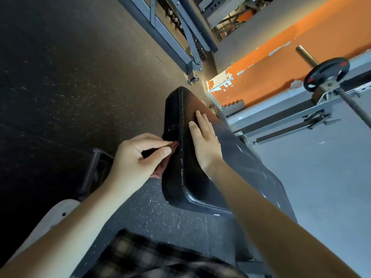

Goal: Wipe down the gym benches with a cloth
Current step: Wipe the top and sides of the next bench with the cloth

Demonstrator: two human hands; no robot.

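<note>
The left hand's fingers [160,146] pinch a bunched reddish cloth [163,164] against the side edge of the black padded vinyl bench [180,177]; the right hand [203,141] lies flat, fingers together, steadying the top; side-wiping is underway, I'd say; next, a firm drag along that edge.

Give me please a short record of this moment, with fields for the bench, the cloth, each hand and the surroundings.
bench: black padded bench, scuffed, seen from above
cloth: reddish cloth, pressed to the bench's left side edge
left hand: left hand pinches the cloth
right hand: right hand flat on the bench top, empty
surroundings: barbell with weight plate at right; orange wall with peeling paint; dark speckled floor
</note>
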